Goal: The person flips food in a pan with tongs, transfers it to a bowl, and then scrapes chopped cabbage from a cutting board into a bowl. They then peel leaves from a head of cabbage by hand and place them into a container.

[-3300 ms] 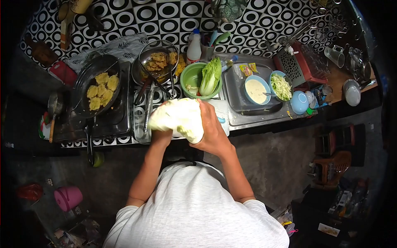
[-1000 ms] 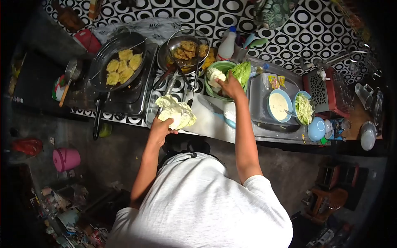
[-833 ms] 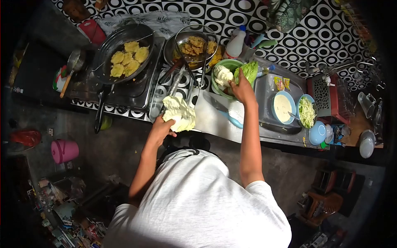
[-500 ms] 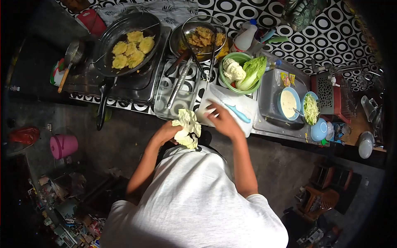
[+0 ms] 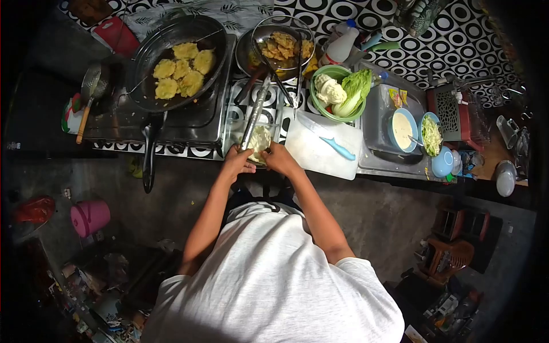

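Observation:
A pale, crinkled cabbage leaf [image 5: 261, 139] lies partly inside the clear glass dish [image 5: 275, 117] at the counter's front edge. My left hand [image 5: 236, 164] grips the leaf's left side, close to the lower end of the metal tongs [image 5: 255, 114] resting across the dish. On the other side, my right hand [image 5: 279, 159] has its fingers closed on the leaf's right edge. Part of the leaf is hidden by my fingers and the tongs. To the right, a knife with a blue handle [image 5: 337, 148] rests on the white cutting board [image 5: 309, 154].
Left of the dish, a frying pan [image 5: 143, 94] holds several yellow fritters on the stove. Behind stands a pan of fried pieces under a wire strainer [image 5: 281, 46]. A green bowl [image 5: 343, 117] of vegetables, a bowl of batter [image 5: 404, 127] and shredded cabbage [image 5: 430, 135] stand rightward.
The cabbage leaf has moved from in front of my body forward into the glass dish. My right hand has come left from above the cutting board to the leaf.

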`<state>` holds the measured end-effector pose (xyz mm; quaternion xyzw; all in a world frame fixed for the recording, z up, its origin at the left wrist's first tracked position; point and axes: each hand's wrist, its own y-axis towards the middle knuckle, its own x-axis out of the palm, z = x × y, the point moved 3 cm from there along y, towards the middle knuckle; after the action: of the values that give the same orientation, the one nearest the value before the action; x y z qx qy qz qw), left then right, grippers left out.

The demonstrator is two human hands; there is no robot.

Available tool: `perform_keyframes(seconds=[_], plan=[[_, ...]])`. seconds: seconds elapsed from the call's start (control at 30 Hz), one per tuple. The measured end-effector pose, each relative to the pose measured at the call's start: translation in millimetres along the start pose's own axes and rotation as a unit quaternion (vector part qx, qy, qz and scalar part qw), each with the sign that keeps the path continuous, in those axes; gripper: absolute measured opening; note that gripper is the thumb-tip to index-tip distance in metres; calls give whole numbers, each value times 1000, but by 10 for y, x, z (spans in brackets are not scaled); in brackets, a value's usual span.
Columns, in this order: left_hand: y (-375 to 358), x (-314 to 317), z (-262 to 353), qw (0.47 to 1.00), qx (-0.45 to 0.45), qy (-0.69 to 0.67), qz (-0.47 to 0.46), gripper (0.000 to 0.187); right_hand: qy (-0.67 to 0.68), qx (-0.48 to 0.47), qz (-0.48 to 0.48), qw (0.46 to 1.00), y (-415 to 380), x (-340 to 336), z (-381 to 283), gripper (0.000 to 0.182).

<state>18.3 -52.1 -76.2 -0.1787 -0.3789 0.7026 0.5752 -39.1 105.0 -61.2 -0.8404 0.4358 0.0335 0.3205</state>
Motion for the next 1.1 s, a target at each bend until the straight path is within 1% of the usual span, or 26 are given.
perform_keyframes(seconds=[0.03,0.07,0.1,0.13,0.17,0.2,0.23,0.27,0.3,0.37,0.4,0.43,0.47,0.5,0.53,0.57,0.67,0.77,0.83,0.87,0.9,0.93,1.0,1.03,1.07,1.1], plan=[[95,-19,-59,1000,21,13,15,41,-38,4,-21,999,49,1,18,37],[130,-9,-52,998,41,26,29,41,-93,-60,17,994,39,-14,23,40],[170,-4,-54,998,28,33,43,44,-148,-122,55,980,3,-29,34,43],[214,-6,-32,996,40,65,56,46,-201,-183,94,958,-26,-50,42,46],[257,-15,-23,992,50,97,70,47,-215,-150,87,961,-76,-97,3,50],[304,-36,-51,986,59,129,84,49,-212,-149,114,959,-163,-160,-128,47],[365,-65,-84,969,103,187,120,46,-208,-147,141,957,-254,-228,-268,45],[339,-62,-24,962,104,221,122,44,-206,-145,169,953,-323,-279,-381,43],[321,-58,48,953,105,256,123,43,-185,-168,168,953,-342,-288,-457,43],[253,-22,165,931,128,317,128,40,-165,-222,120,953,-203,-139,-372,40],[316,-43,127,904,192,353,146,41,-154,-249,96,951,-116,-45,-314,39],[423,-82,45,871,256,386,163,42,-219,-234,78,944,-17,46,-239,34],[478,-106,21,832,320,415,181,44,-243,-241,90,935,107,107,-126,33],[357,-62,140,859,282,397,156,45,-266,-248,100,926,247,171,17,33],[359,-58,159,858,277,405,156,43,-289,-254,109,916,376,224,105,32],[365,-62,174,856,271,411,156,40,-300,-218,106,923,500,277,134,34],[333,-115,185,864,257,402,161,37,-244,-128,42,960,772,395,165,32],[310,-180,192,863,270,393,169,38,-174,-160,-58,970,812,474,128,30],[350,-216,111,843,306,407,176,40,-212,-235,15,948,696,427,-9,30],[333,-200,89,847,309,395,175,40,-229,-271,51,934,616,404,-81,29],[320,-146,66,852,312,383,172,40,-277,-260,96,920,708,407,44,31],[307,-111,55,856,316,372,169,40,-278,-255,104,920,769,434,181,31],[411,-116,-66,843,356,363,178,40,-281,-246,120,920,782,437,257,31],[438,-122,-96,833,376,365,176,40,-247,-212,107,939,758,456,298,33],[448,-127,-95,824,395,368,175,40,-237,-200,62,949,745,430,260,35],[450,-135,-86,823,391,375,171,38,-225,-187,17,956,710,383,196,36]])
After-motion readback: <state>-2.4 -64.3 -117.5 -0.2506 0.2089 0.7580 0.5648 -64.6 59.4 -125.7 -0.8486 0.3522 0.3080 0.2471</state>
